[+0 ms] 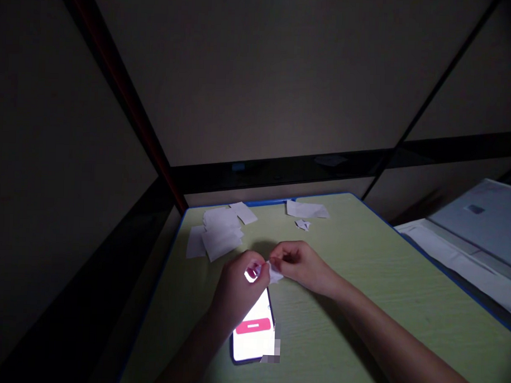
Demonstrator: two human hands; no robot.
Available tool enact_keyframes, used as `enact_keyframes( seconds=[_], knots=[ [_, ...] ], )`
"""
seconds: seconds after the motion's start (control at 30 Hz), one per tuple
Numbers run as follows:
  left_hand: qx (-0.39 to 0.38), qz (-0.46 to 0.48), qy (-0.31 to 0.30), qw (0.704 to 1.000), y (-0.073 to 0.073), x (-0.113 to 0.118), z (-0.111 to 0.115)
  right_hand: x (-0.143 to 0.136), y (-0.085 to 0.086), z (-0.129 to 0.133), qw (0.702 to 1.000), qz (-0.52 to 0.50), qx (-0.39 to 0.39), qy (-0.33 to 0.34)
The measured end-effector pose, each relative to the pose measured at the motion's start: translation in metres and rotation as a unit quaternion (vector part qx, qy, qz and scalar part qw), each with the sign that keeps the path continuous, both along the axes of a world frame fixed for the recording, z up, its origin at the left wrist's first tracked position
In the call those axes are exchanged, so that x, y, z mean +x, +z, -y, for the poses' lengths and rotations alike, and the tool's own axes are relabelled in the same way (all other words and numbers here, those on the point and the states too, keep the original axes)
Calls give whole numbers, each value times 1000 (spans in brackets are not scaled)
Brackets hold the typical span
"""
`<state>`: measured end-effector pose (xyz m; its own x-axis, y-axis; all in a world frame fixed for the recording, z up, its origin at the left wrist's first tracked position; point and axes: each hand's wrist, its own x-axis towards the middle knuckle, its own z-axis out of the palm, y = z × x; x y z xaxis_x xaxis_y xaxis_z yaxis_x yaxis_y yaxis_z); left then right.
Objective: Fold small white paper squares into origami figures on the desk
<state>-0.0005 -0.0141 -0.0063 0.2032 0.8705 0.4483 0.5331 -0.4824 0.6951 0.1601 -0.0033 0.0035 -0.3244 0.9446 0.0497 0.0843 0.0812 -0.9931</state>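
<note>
Between my two hands is a small white piece of paper [275,274], pinched at its edges above the table. My left hand [240,280] is closed, thumb and fingers meeting on the paper's left side. On the other side, my right hand [299,264] pinches the paper between thumb and fingertips. Under my left hand lies a phone [254,345] with a bright white screen and a red button; the hand covers its upper part. Beyond the hands, a small folded paper [303,224] rests on the table.
A pile of white paper slips [221,229] lies at the table's far left. Another paper strip [307,209] is near the far edge. The green table [337,351] has a blue rim and stands against a dark panelled wall. At right is a pale box-like object [484,222].
</note>
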Motion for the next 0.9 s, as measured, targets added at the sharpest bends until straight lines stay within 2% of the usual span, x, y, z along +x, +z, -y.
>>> enact_keyframes(
  seconds=[0.17,0.43,0.63,0.9],
  knots=[
    [-48,21,-14,999,4,-2,-1,1,-1,0,1000,-16,-4,3],
    [-70,49,-50,995,3,-3,0,6,-3,-1,996,-34,-31,78],
    [-67,52,-75,994,2,-5,-1,9,-3,-2,995,-34,-28,89],
    [-39,64,-121,990,3,-5,-3,9,-2,-5,991,-37,-66,109]
  ],
)
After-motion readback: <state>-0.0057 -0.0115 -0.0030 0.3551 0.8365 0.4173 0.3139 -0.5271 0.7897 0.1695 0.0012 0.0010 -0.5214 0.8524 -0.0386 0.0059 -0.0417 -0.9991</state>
